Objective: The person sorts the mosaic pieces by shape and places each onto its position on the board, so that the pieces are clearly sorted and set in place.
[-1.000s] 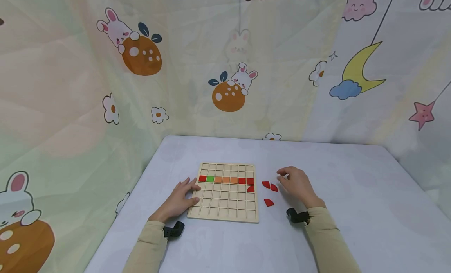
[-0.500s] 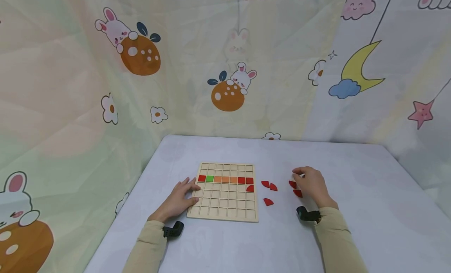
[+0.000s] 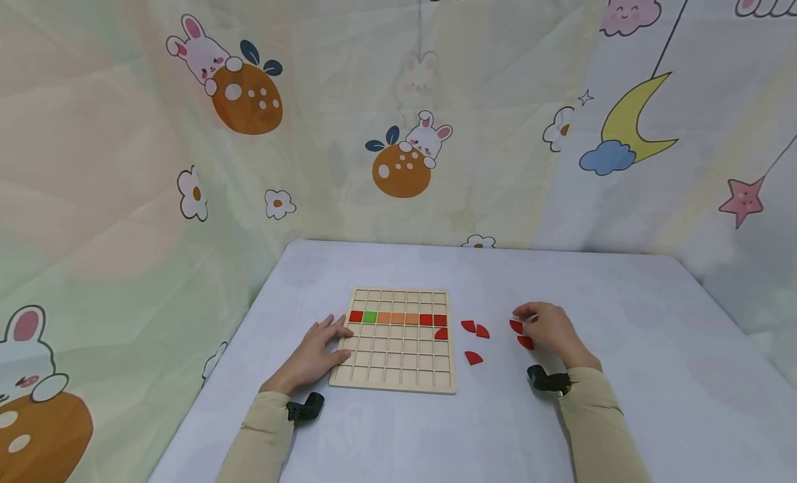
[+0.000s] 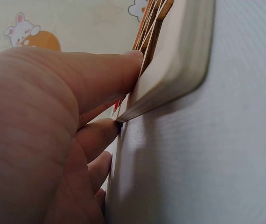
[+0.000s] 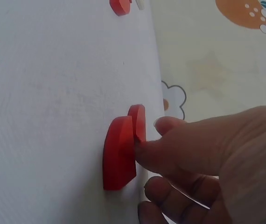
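Note:
A square wooden grid board (image 3: 392,365) lies on the table. One row holds red, green and orange square tiles (image 3: 396,318), and a red quarter-circle piece (image 3: 441,334) sits in a cell below its right end. My left hand (image 3: 314,351) rests at the board's left edge, thumb on its top in the left wrist view. To the right, my right hand (image 3: 551,331) reaches down over two red quarter-circle pieces (image 3: 526,342). In the right wrist view, the thumb overlaps the nearer red piece (image 5: 119,156) at its edge, with the fingers loosely bent and nothing visible between them.
Between the board and my right hand lie several red quarter-circle pieces (image 3: 474,358). A white cloth covers the table (image 3: 623,296). Behind and at the left stands a printed fabric backdrop (image 3: 498,158).
My right hand has moved right, and two red quarter-circle pieces that it covered now show beside it. Since half a second ago it has dropped slightly. The left hand stays on the board.

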Action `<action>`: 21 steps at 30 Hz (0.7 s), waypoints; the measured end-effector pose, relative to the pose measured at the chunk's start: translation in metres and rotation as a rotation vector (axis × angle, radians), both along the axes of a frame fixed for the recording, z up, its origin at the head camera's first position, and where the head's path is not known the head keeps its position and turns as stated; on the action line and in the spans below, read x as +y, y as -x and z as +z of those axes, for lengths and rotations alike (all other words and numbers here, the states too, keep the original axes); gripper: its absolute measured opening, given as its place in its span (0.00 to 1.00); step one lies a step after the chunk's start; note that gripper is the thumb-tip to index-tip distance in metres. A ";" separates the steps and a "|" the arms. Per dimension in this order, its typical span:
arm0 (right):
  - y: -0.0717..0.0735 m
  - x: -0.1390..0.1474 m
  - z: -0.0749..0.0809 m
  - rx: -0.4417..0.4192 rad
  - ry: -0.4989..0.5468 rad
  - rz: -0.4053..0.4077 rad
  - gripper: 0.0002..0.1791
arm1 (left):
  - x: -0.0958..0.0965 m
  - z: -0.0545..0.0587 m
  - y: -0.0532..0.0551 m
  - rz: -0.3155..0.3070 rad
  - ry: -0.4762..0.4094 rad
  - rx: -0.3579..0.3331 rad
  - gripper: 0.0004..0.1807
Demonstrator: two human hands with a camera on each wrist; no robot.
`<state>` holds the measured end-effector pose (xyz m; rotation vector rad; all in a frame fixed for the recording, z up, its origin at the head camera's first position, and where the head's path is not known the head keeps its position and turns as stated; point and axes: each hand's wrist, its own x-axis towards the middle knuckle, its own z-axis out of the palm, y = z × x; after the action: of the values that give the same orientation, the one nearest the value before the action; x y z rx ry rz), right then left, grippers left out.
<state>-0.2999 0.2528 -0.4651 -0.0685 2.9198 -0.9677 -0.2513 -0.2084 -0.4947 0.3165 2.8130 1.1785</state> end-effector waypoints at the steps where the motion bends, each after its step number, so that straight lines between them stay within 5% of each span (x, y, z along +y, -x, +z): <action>1: 0.000 0.000 0.000 -0.002 0.005 0.009 0.19 | 0.000 0.000 0.000 -0.002 0.001 0.001 0.17; 21: 0.001 -0.009 -0.005 -0.013 -0.066 0.087 0.16 | -0.001 -0.001 0.001 -0.004 0.005 0.003 0.18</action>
<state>-0.3010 0.2438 -0.4697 -0.1828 2.9067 -0.8553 -0.2519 -0.2091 -0.4961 0.3236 2.8168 1.1705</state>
